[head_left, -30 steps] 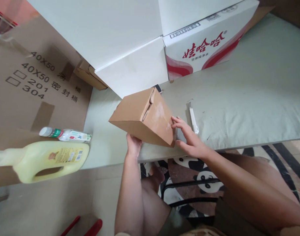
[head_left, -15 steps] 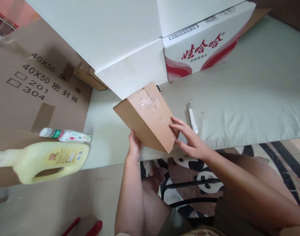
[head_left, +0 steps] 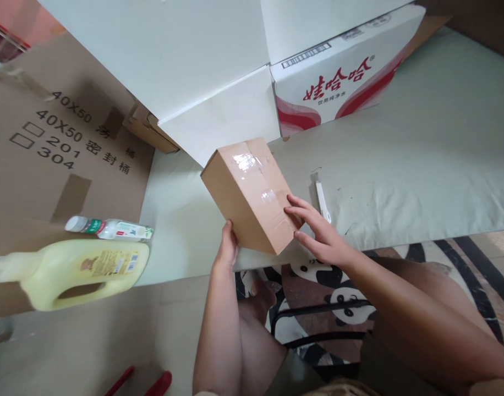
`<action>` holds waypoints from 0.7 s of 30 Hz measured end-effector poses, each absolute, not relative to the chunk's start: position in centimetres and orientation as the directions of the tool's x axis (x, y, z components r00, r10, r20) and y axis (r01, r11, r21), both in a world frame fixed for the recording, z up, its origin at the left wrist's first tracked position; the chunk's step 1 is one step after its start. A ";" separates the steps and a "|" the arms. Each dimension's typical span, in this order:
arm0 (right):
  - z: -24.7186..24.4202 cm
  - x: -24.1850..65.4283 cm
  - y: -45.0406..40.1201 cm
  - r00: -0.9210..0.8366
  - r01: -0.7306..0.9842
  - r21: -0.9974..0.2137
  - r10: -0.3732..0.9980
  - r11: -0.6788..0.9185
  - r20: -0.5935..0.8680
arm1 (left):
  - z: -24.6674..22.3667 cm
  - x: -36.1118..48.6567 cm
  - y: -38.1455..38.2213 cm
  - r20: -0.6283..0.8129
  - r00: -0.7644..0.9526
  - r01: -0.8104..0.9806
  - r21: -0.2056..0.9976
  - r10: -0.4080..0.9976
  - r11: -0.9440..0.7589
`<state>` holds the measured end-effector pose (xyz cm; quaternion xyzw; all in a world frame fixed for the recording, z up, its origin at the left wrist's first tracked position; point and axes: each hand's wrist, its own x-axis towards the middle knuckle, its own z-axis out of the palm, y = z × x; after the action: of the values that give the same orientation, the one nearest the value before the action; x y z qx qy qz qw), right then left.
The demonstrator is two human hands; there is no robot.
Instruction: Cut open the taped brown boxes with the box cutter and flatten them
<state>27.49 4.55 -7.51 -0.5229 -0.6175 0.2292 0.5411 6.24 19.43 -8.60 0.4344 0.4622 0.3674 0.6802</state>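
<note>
A small brown cardboard box, with clear shiny tape along its upper face, is held tilted over the near edge of the table. My left hand supports its near left side, thumb on the side face and the other fingers hidden behind or under it. At the near right end, my right hand rests its fingertips on the box, fingers somewhat spread. Just beyond the right hand lies a white utility knife on the tablecloth.
A white and red water carton stands at the back beside white panels. On the left are a large cardboard box, a clear bottle and a yellow jug. Pale cloth covers the table.
The cardboard box has turned a little between my hands, so its taped face shows more and the tape catches the light. A dark object behind its far corner is now hidden.
</note>
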 end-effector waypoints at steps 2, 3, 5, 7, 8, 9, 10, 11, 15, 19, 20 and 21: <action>-7.7 27.3 4.5 0.177 0.401 -0.847 0.877 0.351 0.447 | -8.4 6.2 19.4 -0.327 0.321 -0.088 0.924 0.889 0.372; -7.8 27.3 4.5 0.211 0.399 -0.846 0.863 0.353 0.460 | -8.4 6.2 19.3 -0.352 0.330 -0.069 0.916 0.876 0.394; -7.9 27.3 4.6 0.268 0.398 -0.844 0.834 0.360 0.482 | -8.2 6.1 19.2 -0.412 0.359 0.016 0.900 0.838 0.436; -7.9 27.4 4.7 0.296 0.406 -0.839 0.817 0.362 0.495 | -8.0 6.1 19.1 -0.449 0.426 0.147 0.891 0.786 0.429; -7.9 27.5 4.8 0.303 0.411 -0.837 0.811 0.362 0.500 | -7.9 6.1 19.1 -0.458 0.474 0.219 0.888 0.751 0.404; -7.8 27.5 4.9 0.311 0.416 -0.835 0.806 0.361 0.503 | -7.9 6.1 19.1 -0.468 0.521 0.287 0.884 0.714 0.369; -7.8 27.5 5.0 0.318 0.417 -0.834 0.802 0.360 0.505 | -7.9 6.1 19.1 -0.479 0.554 0.350 0.876 0.680 0.332; -7.8 27.6 5.0 0.324 0.417 -0.835 0.800 0.359 0.506 | -7.9 6.2 19.1 -0.486 0.564 0.402 0.868 0.668 0.292; -7.7 27.3 5.1 0.316 0.435 -0.835 0.811 0.337 0.492 | -7.5 6.4 19.1 -0.089 0.335 0.344 0.939 0.938 -0.033; -7.4 27.1 5.1 0.214 0.514 -0.791 0.843 0.332 0.493 | -5.3 7.1 17.9 0.594 0.372 0.124 0.730 0.713 -0.672; -7.3 27.1 5.1 0.181 0.531 -0.776 0.849 0.341 0.497 | -4.7 7.3 17.5 0.633 0.489 0.119 0.633 0.599 -0.765; -7.3 27.0 5.1 0.150 0.542 -0.764 0.854 0.350 0.498 | -4.2 7.6 17.1 0.638 0.577 0.134 0.542 0.510 -0.830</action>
<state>27.05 5.05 -7.26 -0.5501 -0.6347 0.1494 0.5218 7.60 17.06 -4.25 0.8593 0.1873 0.4201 0.2237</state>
